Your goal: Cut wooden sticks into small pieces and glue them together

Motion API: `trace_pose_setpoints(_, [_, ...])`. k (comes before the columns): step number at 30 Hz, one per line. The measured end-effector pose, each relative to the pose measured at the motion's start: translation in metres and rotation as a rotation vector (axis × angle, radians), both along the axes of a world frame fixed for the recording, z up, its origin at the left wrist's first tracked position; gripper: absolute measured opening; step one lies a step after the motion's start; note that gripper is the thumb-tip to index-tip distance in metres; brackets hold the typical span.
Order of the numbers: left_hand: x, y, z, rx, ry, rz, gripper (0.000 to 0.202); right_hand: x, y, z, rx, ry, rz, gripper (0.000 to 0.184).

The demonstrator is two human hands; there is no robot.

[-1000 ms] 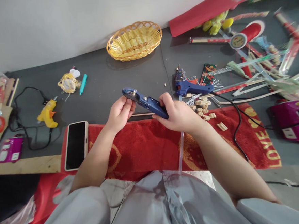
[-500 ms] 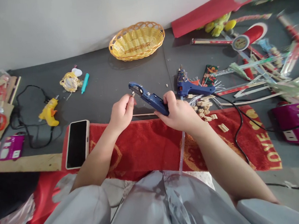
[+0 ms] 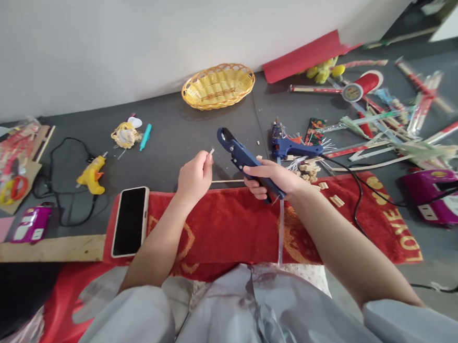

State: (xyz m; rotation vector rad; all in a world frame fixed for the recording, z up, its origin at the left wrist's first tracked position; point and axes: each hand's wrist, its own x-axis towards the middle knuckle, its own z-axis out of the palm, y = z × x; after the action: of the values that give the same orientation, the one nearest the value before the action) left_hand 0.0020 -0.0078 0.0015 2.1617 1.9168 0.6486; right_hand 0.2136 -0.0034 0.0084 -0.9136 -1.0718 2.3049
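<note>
My left hand (image 3: 195,177) is closed in a pinch above the towel's far edge. A tiny pale piece (image 3: 212,151) sticks out between thumb and forefinger; it looks like a bit of stick. My right hand (image 3: 272,178) is wrapped round the handles of a blue cutter (image 3: 238,151), whose head points away and to the left, apart from the pale piece. Below the tool a thin stick (image 3: 227,181) lies along the far edge of the red towel (image 3: 225,229). Short cut pieces of wood (image 3: 309,171) are heaped to the right of my right hand.
A blue glue gun (image 3: 296,148) with a black cord lies to the right, a yellow one (image 3: 92,176) to the left. A wicker basket (image 3: 219,103) stands by the wall. A phone (image 3: 130,221) rests on the towel's left end. Wrapped sticks and a red spool (image 3: 366,84) crowd the right.
The cutter head has come away from the small piece in my left hand and swung more upright. My right fingers now wrap its handles. The camera view has shifted slightly.
</note>
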Motion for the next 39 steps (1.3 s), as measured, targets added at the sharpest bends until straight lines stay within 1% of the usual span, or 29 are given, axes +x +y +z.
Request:
trace_pose_setpoints(3, [0.0,0.0,0.0,-0.028,0.063,0.023,0.037,0.0,0.006,-0.005,-0.174,0.106,0.092,0.049])
trace_pose_setpoints(6, [0.0,0.0,0.001,-0.072,0.107,0.035,0.037,0.003,0.009,-0.006,-0.229,0.175,0.078,0.044])
trace_pose_setpoints(8, [0.001,-0.001,0.003,-0.099,0.13,0.04,0.037,0.007,0.011,-0.004,-0.234,0.201,0.011,0.041])
trace_pose_setpoints(10, [0.001,-0.001,0.004,-0.118,0.148,0.043,0.036,0.013,0.011,-0.001,-0.242,0.21,-0.089,0.04])
trace_pose_setpoints(14, [0.001,-0.001,0.004,-0.144,0.168,0.043,0.035,0.022,0.012,0.005,-0.221,0.112,-0.287,0.037])
trace_pose_setpoints(16, [0.001,0.0,0.004,-0.149,0.116,0.042,0.033,0.024,0.011,0.005,-0.18,0.031,-0.345,0.036])
trace_pose_setpoints(18, [-0.001,0.002,0.002,-0.14,0.022,0.048,0.03,0.024,0.009,0.005,-0.128,-0.032,-0.36,0.036])
trace_pose_setpoints(22, [-0.004,0.006,-0.002,-0.079,-0.24,0.028,0.026,0.019,0.001,0.004,0.069,-0.136,-0.362,0.037])
trace_pose_setpoints(24, [-0.005,0.007,-0.004,-0.051,-0.372,-0.023,0.028,0.015,-0.002,0.003,0.154,-0.197,-0.339,0.04])
trace_pose_setpoints(27, [-0.004,0.005,-0.005,0.007,-0.495,-0.101,0.033,0.013,-0.005,0.001,0.181,-0.181,-0.26,0.044])
trace_pose_setpoints(30, [0.0,-0.001,-0.003,0.084,-0.587,-0.136,0.035,0.012,-0.007,0.0,0.202,-0.108,-0.182,0.044])
trace_pose_setpoints(32, [0.002,-0.004,-0.001,0.12,-0.636,-0.143,0.035,0.012,-0.008,0.0,0.24,-0.11,-0.134,0.044])
trace_pose_setpoints(35, [0.003,-0.007,0.002,0.133,-0.647,-0.151,0.035,0.01,-0.011,0.001,0.354,-0.237,-0.102,0.046])
trace_pose_setpoints(39, [0.004,-0.008,0.004,0.112,-0.642,-0.156,0.034,0.003,-0.015,0.0,0.614,-0.456,-0.155,0.046])
